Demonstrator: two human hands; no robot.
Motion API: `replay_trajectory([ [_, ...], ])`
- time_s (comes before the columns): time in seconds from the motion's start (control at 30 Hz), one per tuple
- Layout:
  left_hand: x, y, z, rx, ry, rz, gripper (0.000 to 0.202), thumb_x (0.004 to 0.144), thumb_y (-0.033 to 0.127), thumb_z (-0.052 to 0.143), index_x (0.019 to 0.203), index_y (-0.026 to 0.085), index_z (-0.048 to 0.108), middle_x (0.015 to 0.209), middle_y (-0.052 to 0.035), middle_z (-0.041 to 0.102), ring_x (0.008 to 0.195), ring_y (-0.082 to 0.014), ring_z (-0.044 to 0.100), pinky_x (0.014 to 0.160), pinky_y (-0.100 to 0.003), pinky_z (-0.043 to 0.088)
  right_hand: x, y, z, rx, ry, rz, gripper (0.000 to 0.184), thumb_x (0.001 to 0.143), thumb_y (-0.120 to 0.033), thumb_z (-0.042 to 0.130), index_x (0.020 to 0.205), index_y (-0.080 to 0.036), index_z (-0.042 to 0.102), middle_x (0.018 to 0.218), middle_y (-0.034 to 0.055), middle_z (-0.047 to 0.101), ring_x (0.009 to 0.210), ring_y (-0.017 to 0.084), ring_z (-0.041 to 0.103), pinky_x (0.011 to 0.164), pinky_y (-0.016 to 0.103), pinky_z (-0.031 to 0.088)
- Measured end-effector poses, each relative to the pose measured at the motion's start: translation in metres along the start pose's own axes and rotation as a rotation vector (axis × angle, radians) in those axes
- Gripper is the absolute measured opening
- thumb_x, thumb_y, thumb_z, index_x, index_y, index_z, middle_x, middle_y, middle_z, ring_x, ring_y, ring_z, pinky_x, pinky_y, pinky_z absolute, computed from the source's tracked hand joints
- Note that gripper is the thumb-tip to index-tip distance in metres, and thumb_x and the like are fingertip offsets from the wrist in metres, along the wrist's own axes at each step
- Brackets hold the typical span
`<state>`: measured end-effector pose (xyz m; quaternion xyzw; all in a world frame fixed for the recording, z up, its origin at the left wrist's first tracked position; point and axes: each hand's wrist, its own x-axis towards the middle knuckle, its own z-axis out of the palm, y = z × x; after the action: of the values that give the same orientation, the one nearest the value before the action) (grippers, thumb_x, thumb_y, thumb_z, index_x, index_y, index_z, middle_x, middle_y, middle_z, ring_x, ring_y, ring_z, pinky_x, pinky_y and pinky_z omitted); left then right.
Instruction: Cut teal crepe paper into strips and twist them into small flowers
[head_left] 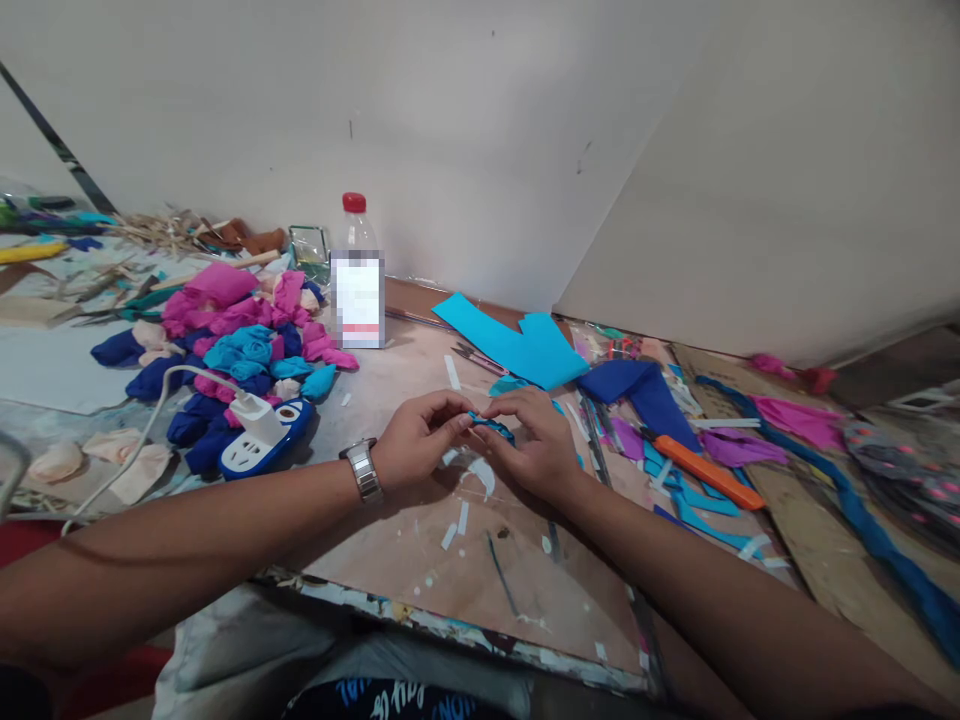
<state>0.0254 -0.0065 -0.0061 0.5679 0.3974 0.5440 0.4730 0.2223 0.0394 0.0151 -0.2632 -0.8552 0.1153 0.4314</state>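
Note:
Over the middle of the worktable, my left hand [420,440] and my right hand [538,440] meet at the fingertips. Between them is a small, folded strip of blue crepe-like paper [495,428], pinched from both sides. Fingers cover part of the strip, so its full shape is hidden. Just beyond my hands lies a larger bright blue sheet [525,350] with cut edges, a pair of scissors [480,359] beside it. To the left is a heap of rolled rosettes [240,350] in pink, blue, navy and peach.
A red-capped bottle [355,210] stands by the wall behind a lit phone [358,300]. A power strip [266,440] with a plugged-in charger sits left of my hands. An orange utility knife [709,472] lies among scraps on the right. A navy piece [637,390] rests nearby.

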Motion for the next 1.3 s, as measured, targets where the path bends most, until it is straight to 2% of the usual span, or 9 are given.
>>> replay_trajectory([
  [0.3,-0.0005,-0.0004,-0.0012,0.035,-0.019,0.001,0.029,0.095,0.042,0.071,0.105,0.016,0.077,0.102,-0.0094,0.08,0.091,-0.0197,0.074,0.084,-0.032,0.06,0.0007,-0.0008,-0.0016,-0.028,0.011,-0.036,0.011,0.094,-0.031,0.077,0.088,-0.025,0.07,0.088,0.0032,0.077,0.085,0.023,0.069,0.081,0.042,0.049],
  [0.53,0.0003,0.0027,-0.0015,0.108,-0.031,0.107,0.03,0.095,0.042,0.072,0.109,0.018,0.083,0.111,-0.0116,0.081,0.104,-0.0227,0.076,0.096,-0.036,0.06,0.0001,0.0001,-0.0014,-0.02,0.027,-0.028,0.011,0.094,-0.031,0.077,0.087,-0.025,0.071,0.088,0.0032,0.079,0.086,0.024,0.071,0.082,0.043,0.05],
  [0.9,0.0016,0.0013,-0.001,0.073,-0.005,0.054,0.032,0.092,0.044,0.074,0.108,0.018,0.083,0.11,-0.0124,0.082,0.102,-0.0244,0.076,0.096,-0.039,0.061,0.0016,0.0013,-0.0021,-0.061,0.004,-0.044,0.01,0.096,-0.033,0.075,0.091,-0.025,0.072,0.091,0.004,0.079,0.089,0.024,0.071,0.082,0.042,0.05],
  [1.17,0.0013,0.0058,0.0003,0.055,0.021,-0.009,0.032,0.094,0.043,0.069,0.109,0.018,0.082,0.099,-0.01,0.081,0.093,-0.0233,0.075,0.079,-0.035,0.064,0.0021,-0.0003,-0.0028,-0.082,-0.024,-0.064,0.012,0.097,-0.037,0.074,0.095,-0.025,0.074,0.094,0.0044,0.08,0.089,0.023,0.072,0.083,0.042,0.05],
  [1.3,0.002,0.0031,-0.0004,0.08,0.008,0.04,0.03,0.097,0.04,0.066,0.11,0.018,0.082,0.102,-0.0103,0.081,0.097,-0.0229,0.074,0.089,-0.037,0.062,0.002,-0.0007,-0.0036,-0.084,-0.019,-0.087,0.011,0.098,-0.035,0.072,0.095,-0.025,0.075,0.093,0.0045,0.08,0.088,0.023,0.072,0.082,0.042,0.05],
])
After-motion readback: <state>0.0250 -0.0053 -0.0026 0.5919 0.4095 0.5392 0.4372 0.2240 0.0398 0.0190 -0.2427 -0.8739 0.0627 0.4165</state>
